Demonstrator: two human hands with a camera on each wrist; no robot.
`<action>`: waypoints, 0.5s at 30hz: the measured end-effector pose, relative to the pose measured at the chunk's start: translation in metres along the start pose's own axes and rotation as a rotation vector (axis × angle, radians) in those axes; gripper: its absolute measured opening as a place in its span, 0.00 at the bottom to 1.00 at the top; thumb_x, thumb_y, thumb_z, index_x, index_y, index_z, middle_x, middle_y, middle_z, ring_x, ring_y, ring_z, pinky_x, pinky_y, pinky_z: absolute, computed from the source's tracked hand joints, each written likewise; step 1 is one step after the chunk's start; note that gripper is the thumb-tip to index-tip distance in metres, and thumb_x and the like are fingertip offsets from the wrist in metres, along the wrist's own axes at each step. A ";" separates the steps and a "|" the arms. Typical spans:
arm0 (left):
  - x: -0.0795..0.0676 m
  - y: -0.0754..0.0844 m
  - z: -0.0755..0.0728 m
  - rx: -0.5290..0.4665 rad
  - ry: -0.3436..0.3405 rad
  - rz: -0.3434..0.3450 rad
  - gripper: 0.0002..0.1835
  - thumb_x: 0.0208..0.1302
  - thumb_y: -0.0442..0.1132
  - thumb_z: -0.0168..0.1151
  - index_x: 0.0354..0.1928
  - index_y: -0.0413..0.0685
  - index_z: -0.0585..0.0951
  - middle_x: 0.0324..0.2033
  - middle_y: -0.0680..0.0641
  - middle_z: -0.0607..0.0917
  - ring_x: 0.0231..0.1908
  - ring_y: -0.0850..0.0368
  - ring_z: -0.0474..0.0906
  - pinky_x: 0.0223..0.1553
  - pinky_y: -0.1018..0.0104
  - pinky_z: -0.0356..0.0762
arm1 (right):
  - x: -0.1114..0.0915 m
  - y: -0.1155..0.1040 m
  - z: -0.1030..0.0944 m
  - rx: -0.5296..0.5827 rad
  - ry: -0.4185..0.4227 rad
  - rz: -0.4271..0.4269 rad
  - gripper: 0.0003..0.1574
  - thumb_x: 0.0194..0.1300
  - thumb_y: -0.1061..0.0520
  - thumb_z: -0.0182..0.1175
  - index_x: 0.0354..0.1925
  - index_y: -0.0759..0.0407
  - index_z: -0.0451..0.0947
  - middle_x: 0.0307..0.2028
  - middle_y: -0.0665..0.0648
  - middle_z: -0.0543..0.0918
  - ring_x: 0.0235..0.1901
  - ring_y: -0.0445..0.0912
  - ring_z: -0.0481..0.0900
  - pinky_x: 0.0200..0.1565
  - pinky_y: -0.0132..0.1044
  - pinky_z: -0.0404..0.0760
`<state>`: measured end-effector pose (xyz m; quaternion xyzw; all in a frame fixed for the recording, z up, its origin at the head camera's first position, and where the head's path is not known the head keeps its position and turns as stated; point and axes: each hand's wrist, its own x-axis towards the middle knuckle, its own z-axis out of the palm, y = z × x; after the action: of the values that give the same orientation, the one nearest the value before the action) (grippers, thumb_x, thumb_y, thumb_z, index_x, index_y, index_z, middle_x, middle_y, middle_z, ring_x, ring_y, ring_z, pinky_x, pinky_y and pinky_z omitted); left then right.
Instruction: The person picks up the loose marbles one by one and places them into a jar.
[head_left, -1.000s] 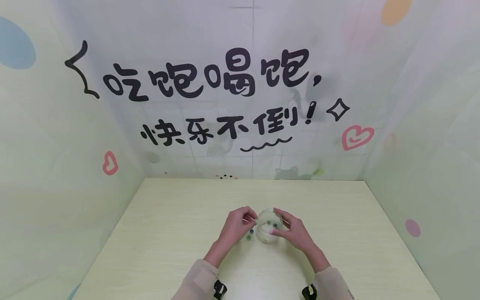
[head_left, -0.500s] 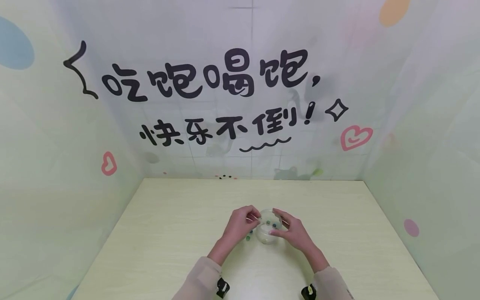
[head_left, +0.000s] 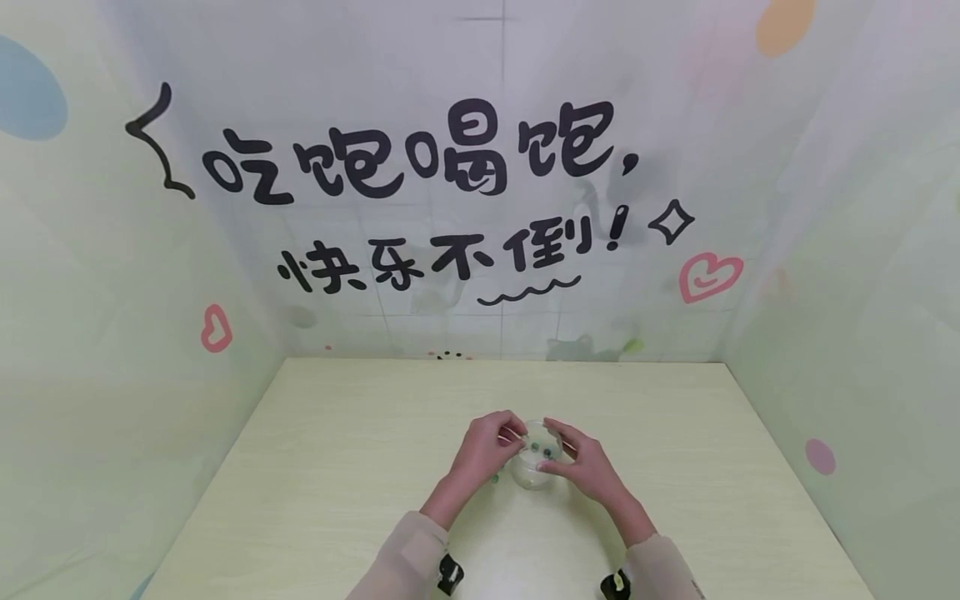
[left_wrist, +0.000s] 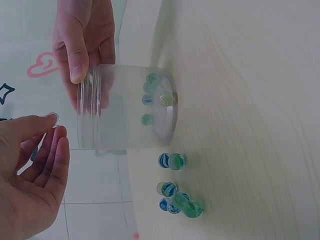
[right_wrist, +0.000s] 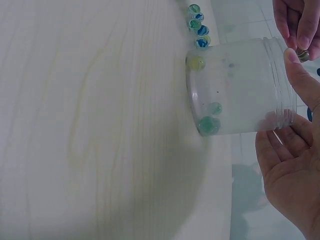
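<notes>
A clear jar (head_left: pixel 529 478) stands upright on the table, its rim at the top. Several glass marbles (left_wrist: pixel 147 119) lie on its bottom, green, blue-striped and yellowish. My right hand (head_left: pixel 588 467) holds the jar near the rim, thumb on one side and fingers on the other. Beside the jar's mouth, my left hand (head_left: pixel 483 450) pinches a marble (left_wrist: pixel 56 120) between thumb and fingertips. The right wrist view shows this held marble (right_wrist: pixel 302 55) close to the rim, by my right thumb. Several loose marbles (left_wrist: pixel 193 209) sit on the table to the jar's left, mostly hidden in the head view.
The pale wood-grain table (head_left: pixel 337 467) spreads out around the jar. Printed cloth walls (head_left: pixel 480 333) enclose it at the back and both sides. A black wrist device (head_left: pixel 450 575) shows at the left sleeve, another (head_left: pixel 617 585) at the right.
My left hand has moved slightly right, from above the loose marbles to the jar's rim. The right hand keeps its hold on the jar in the same place.
</notes>
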<state>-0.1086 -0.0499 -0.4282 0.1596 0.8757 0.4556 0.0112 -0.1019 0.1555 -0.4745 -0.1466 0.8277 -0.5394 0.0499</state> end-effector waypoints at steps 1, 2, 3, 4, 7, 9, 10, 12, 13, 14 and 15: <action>0.000 0.000 0.000 0.000 0.001 -0.002 0.06 0.61 0.30 0.68 0.38 0.46 0.83 0.37 0.48 0.87 0.38 0.57 0.85 0.40 0.75 0.83 | 0.000 0.000 0.000 0.002 -0.001 0.000 0.45 0.59 0.60 0.71 0.71 0.65 0.64 0.70 0.65 0.70 0.71 0.61 0.65 0.68 0.53 0.70; 0.000 0.001 0.000 0.000 0.003 -0.001 0.06 0.61 0.30 0.68 0.38 0.46 0.83 0.37 0.48 0.87 0.38 0.57 0.85 0.40 0.75 0.83 | 0.000 0.000 0.000 0.001 -0.003 -0.001 0.45 0.60 0.60 0.71 0.71 0.65 0.64 0.70 0.65 0.70 0.71 0.62 0.65 0.68 0.54 0.70; 0.001 0.001 0.001 0.001 0.004 0.001 0.06 0.61 0.30 0.68 0.38 0.46 0.83 0.36 0.48 0.87 0.38 0.57 0.85 0.40 0.75 0.83 | 0.000 0.000 0.001 0.000 -0.004 -0.001 0.45 0.60 0.60 0.71 0.71 0.65 0.64 0.70 0.66 0.70 0.71 0.62 0.65 0.68 0.54 0.70; 0.001 0.001 0.001 0.000 0.005 0.003 0.06 0.61 0.30 0.68 0.38 0.46 0.83 0.36 0.48 0.87 0.38 0.57 0.85 0.40 0.75 0.83 | 0.000 0.000 0.001 0.000 -0.006 0.001 0.45 0.60 0.60 0.71 0.71 0.65 0.64 0.70 0.65 0.70 0.71 0.62 0.65 0.68 0.54 0.70; 0.000 0.002 0.001 -0.006 0.003 0.003 0.05 0.61 0.30 0.68 0.38 0.45 0.83 0.37 0.47 0.87 0.38 0.57 0.85 0.40 0.75 0.83 | 0.000 0.000 0.001 -0.006 -0.004 0.004 0.45 0.60 0.60 0.71 0.71 0.65 0.64 0.70 0.65 0.70 0.71 0.61 0.65 0.68 0.53 0.70; 0.000 0.003 0.001 -0.009 0.002 0.006 0.05 0.61 0.30 0.68 0.38 0.45 0.83 0.37 0.46 0.87 0.38 0.56 0.85 0.40 0.74 0.84 | 0.000 0.000 0.001 -0.009 -0.001 0.009 0.45 0.60 0.59 0.71 0.71 0.65 0.64 0.70 0.65 0.70 0.71 0.61 0.65 0.68 0.53 0.70; 0.000 0.003 0.000 -0.008 0.003 0.008 0.05 0.61 0.30 0.68 0.38 0.45 0.83 0.37 0.46 0.87 0.38 0.57 0.85 0.40 0.74 0.84 | 0.000 0.000 0.001 -0.008 0.003 0.010 0.45 0.59 0.59 0.71 0.71 0.65 0.64 0.70 0.65 0.70 0.71 0.61 0.66 0.68 0.53 0.70; -0.001 0.003 -0.001 -0.008 0.004 0.007 0.05 0.61 0.30 0.68 0.39 0.45 0.83 0.37 0.47 0.87 0.38 0.57 0.85 0.40 0.73 0.84 | 0.000 -0.001 0.001 -0.006 0.010 0.016 0.45 0.59 0.60 0.71 0.70 0.64 0.65 0.70 0.65 0.71 0.71 0.61 0.66 0.68 0.53 0.70; -0.001 0.003 -0.002 -0.008 0.005 0.002 0.05 0.61 0.31 0.68 0.39 0.45 0.83 0.38 0.47 0.87 0.38 0.58 0.85 0.40 0.73 0.84 | 0.000 -0.001 0.001 -0.015 0.011 0.011 0.44 0.59 0.60 0.71 0.70 0.64 0.65 0.69 0.65 0.71 0.71 0.61 0.66 0.68 0.53 0.70; -0.001 0.002 -0.002 -0.009 0.006 -0.001 0.06 0.62 0.31 0.68 0.39 0.46 0.83 0.38 0.47 0.87 0.38 0.58 0.85 0.40 0.73 0.84 | 0.000 -0.001 0.001 -0.016 0.012 0.008 0.44 0.59 0.60 0.71 0.70 0.65 0.65 0.69 0.65 0.71 0.71 0.61 0.66 0.68 0.53 0.70; -0.001 0.001 -0.003 -0.009 0.006 -0.008 0.06 0.62 0.31 0.68 0.39 0.46 0.83 0.38 0.48 0.87 0.39 0.58 0.85 0.40 0.74 0.84 | 0.000 -0.001 0.001 -0.022 0.012 0.004 0.44 0.59 0.60 0.71 0.70 0.65 0.65 0.69 0.66 0.71 0.70 0.62 0.67 0.67 0.53 0.71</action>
<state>-0.1076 -0.0522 -0.4253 0.1545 0.8743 0.4601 0.0110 -0.1019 0.1544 -0.4741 -0.1424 0.8341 -0.5311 0.0441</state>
